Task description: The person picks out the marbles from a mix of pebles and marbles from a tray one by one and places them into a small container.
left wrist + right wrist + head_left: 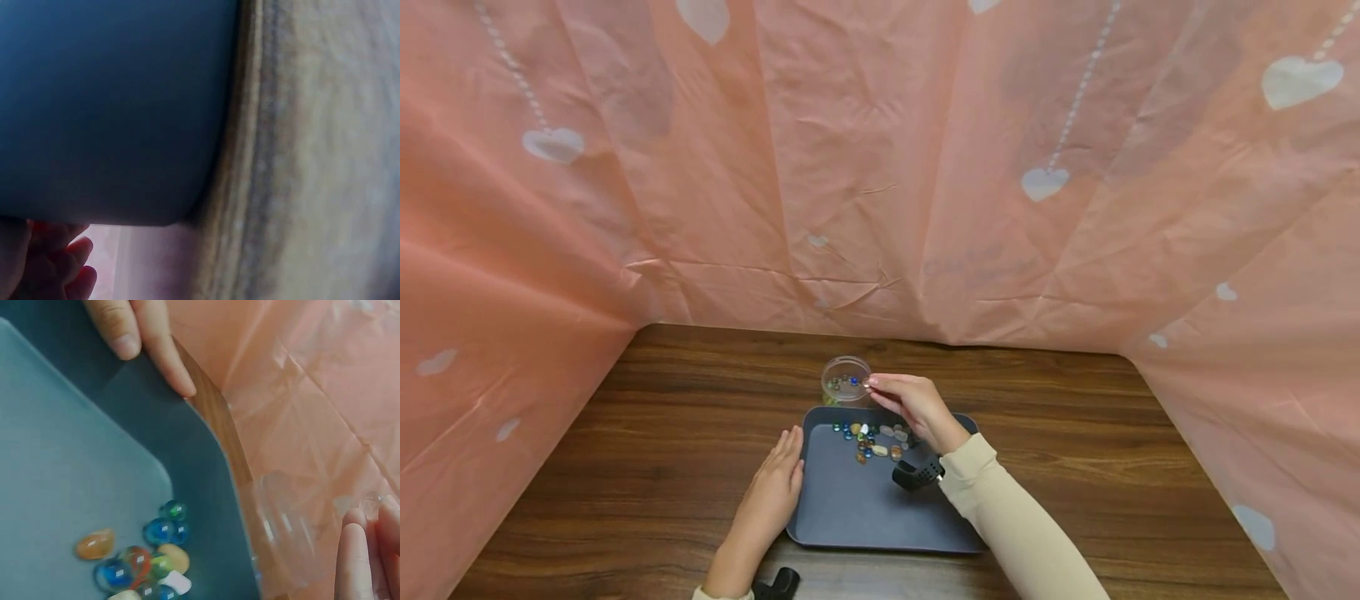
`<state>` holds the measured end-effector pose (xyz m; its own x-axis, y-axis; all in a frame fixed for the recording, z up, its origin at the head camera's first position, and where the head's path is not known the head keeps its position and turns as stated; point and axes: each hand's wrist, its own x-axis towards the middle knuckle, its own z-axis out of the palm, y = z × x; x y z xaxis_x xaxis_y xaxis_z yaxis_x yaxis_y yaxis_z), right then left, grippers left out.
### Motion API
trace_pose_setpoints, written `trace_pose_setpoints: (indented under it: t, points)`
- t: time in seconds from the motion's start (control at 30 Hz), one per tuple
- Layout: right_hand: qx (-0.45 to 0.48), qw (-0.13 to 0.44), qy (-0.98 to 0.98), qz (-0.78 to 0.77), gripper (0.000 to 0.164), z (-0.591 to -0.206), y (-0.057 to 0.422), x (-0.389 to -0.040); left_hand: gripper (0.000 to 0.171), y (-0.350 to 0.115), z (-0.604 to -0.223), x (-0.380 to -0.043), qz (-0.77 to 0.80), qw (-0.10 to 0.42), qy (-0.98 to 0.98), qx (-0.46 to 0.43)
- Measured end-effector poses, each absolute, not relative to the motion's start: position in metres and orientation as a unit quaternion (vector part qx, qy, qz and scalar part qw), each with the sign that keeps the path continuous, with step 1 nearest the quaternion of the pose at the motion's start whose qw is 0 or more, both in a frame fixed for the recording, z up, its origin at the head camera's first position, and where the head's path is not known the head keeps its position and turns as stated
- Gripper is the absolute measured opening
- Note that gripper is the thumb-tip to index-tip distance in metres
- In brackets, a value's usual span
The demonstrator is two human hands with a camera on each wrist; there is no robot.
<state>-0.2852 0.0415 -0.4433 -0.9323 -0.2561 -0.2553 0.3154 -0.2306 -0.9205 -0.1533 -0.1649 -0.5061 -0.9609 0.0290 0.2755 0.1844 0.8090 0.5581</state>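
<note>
My right hand point(919, 402) pinches a small clear piece point(373, 501), apparently glass, between thumb and fingertips. It is held at the right rim of a clear round container point(846, 359), which has several marbles inside, one of them blue. Flat along the left edge of a dark grey tray point(850, 517) rests my left hand point(772, 483), its fingers straight. Toward the tray's far side lie glass marbles point(159, 531) in blue, green and orange, mixed with smooth pebbles point(880, 451). In the left wrist view the tray's side fills much of the picture.
The tray and container stand on a brown wooden table point(662, 450), the container just beyond the tray's far edge. Pink cloth point(865, 167) with white hearts hangs behind and on both sides. A black wrist strap point(917, 475) on the right arm hides part of the tray.
</note>
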Motion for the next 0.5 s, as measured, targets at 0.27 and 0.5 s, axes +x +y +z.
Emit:
trace_pose_setpoints:
  t: [0.27, 0.5]
  points:
    - [-0.009, 0.13, 0.657, -0.743, 0.028, -0.43, 0.022, -0.301, 0.046, -0.165, -0.507, -0.154, -0.299, 0.139, -0.942, -0.057]
    - [-0.121, -0.019, 0.873, -0.472, 0.016, -0.427, 0.007, -0.306, 0.046, -0.164, -0.507, -0.153, -0.305, 0.13, -0.942, -0.054]
